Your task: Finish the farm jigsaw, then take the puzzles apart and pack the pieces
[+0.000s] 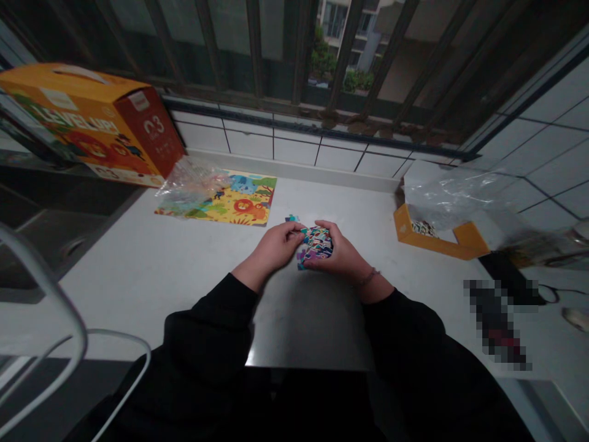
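Note:
My right hand (340, 255) is closed around a stack of colourful puzzle pieces (316, 242) just above the white counter (151, 264). My left hand (273, 248) pinches the stack's left edge with thumb and fingers. One loose blue piece (291, 218) lies on the counter just behind my left hand. Both wrists come out of black sleeves.
A finished animal puzzle board (239, 199) lies at the back left, partly under a clear plastic bag (191, 181). An orange puzzle box (87, 123) stands far left. An open orange tray (437, 239) with crumpled plastic sits right. A sink (55, 245) is left; dark items lie far right.

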The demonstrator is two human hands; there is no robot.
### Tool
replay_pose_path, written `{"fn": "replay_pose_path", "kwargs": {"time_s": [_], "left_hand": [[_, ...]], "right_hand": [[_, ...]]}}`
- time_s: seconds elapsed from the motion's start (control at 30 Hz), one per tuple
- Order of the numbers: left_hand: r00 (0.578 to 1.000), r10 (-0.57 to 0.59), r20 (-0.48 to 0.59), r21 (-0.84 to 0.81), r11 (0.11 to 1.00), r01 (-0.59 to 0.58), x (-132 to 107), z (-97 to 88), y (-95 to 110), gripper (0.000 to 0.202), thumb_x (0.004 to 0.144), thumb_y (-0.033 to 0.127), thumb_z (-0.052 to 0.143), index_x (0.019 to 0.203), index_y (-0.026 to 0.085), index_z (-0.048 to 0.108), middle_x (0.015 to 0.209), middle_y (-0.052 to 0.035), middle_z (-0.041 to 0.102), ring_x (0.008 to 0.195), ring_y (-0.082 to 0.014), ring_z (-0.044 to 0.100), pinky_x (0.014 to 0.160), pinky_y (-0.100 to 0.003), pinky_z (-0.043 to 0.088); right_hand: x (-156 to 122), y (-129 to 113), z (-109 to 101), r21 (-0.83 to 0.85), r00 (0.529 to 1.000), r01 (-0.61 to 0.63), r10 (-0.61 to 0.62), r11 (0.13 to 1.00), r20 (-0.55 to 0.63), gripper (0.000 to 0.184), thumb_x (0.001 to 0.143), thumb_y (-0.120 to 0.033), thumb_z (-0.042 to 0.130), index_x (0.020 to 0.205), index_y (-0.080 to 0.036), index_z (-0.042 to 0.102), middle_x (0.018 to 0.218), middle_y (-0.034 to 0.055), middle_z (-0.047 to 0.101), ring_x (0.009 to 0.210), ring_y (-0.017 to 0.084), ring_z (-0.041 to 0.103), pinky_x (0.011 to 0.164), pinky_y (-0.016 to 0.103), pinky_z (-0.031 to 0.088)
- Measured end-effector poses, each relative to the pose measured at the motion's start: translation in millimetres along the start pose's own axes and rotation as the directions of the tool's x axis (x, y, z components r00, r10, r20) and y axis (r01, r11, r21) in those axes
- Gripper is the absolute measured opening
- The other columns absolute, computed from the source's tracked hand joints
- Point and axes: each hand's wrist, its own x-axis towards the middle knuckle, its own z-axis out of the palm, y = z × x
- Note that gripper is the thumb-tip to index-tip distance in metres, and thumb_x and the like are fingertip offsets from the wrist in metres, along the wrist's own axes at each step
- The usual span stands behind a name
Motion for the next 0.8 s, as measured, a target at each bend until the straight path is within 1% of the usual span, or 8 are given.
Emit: {"fn": "replay_pose_path", "kwargs": {"time_s": [0.1,0.2,0.27,0.33,0.43,0.53,0.67,0.8], "left_hand": [[1.000,-0.002,-0.019,-0.056,0.998,0.001,0,2.5,-1,0.026,0.101,0.030,0.063,0.123,0.022,0.074,0.113,-0.0087,0.081,0.100,-0.0242,0.075,0.094,-0.040,0.058],[0.993,0.019,-0.120,-0.047,0.999,-0.025,1,1.2,0,0.028,0.104,0.032,0.060,0.128,0.022,0.070,0.118,-0.0102,0.080,0.106,-0.0244,0.075,0.099,-0.042,0.059],[0.974,0.072,-0.213,0.092,0.994,-0.053,1,-2.4,0,0.025,0.105,0.029,0.057,0.124,0.020,0.070,0.119,-0.0123,0.079,0.111,-0.0264,0.074,0.103,-0.045,0.058],[0.951,0.147,-0.271,0.302,0.951,-0.061,3,-6.2,-1,0.025,0.104,0.023,0.055,0.122,0.017,0.071,0.124,-0.0155,0.076,0.120,-0.0298,0.070,0.112,-0.049,0.054],[0.951,0.178,-0.252,0.516,0.856,-0.023,6,-8.4,-5,0.034,0.101,0.018,0.056,0.132,0.011,0.068,0.136,-0.0213,0.072,0.133,-0.0346,0.063,0.123,-0.053,0.045],[0.970,0.126,-0.207,0.605,0.796,0.025,10,-5.8,-9,0.046,0.101,0.021,0.058,0.146,0.008,0.062,0.148,-0.0243,0.067,0.139,-0.0392,0.059,0.124,-0.055,0.043],[0.979,0.084,-0.186,0.639,0.768,0.056,16,-3.2,-11,0.051,0.101,0.026,0.063,0.150,0.012,0.061,0.147,-0.0240,0.067,0.137,-0.0449,0.059,0.116,-0.062,0.045],[0.978,0.079,-0.196,0.594,0.803,0.054,24,-5.7,-15,0.049,0.097,0.027,0.071,0.144,0.018,0.065,0.142,-0.0206,0.070,0.134,-0.0442,0.059,0.115,-0.063,0.045]], "right_hand": [[0,1,1,-0.039,0.998,0.063,-0.064,0.997,-0.025,0.113,0.057,-0.059,0.104,0.149,-0.025,0.049,0.139,0.0166,0.066,0.124,0.039,0.070,0.109,0.058,0.058],[-1,-1,0,-0.110,0.978,0.143,-0.158,0.984,-0.136,0.104,0.060,-0.062,0.103,0.145,-0.026,0.054,0.140,0.0158,0.064,0.126,0.039,0.067,0.111,0.058,0.057],[-1,-1,-1,-0.178,0.959,0.173,-0.207,0.969,-0.195,0.097,0.063,-0.063,0.102,0.141,-0.027,0.056,0.138,0.0149,0.064,0.126,0.039,0.066,0.111,0.059,0.056],[1,1,-1,-0.253,0.956,0.196,-0.242,0.947,-0.164,0.091,0.064,-0.061,0.102,0.137,-0.027,0.059,0.133,0.0138,0.065,0.126,0.039,0.066,0.111,0.060,0.055],[4,7,-2,-0.329,0.965,0.226,-0.257,0.917,-0.052,0.087,0.064,-0.053,0.104,0.136,-0.027,0.061,0.132,0.0138,0.067,0.127,0.039,0.065,0.112,0.059,0.054],[6,10,-2,-0.357,0.967,0.229,-0.253,0.906,-0.023,0.090,0.064,-0.047,0.104,0.139,-0.025,0.060,0.134,0.0150,0.066,0.128,0.039,0.065,0.113,0.058,0.054],[7,9,-2,-0.375,0.966,0.223,-0.255,0.900,-0.038,0.089,0.065,-0.048,0.103,0.140,-0.024,0.060,0.133,0.0152,0.067,0.127,0.039,0.066,0.112,0.058,0.054],[5,5,-2,-0.366,0.970,0.193,-0.233,0.910,-0.068,0.087,0.067,-0.051,0.102,0.139,-0.024,0.060,0.131,0.0146,0.069,0.124,0.039,0.067,0.110,0.058,0.055]]}}
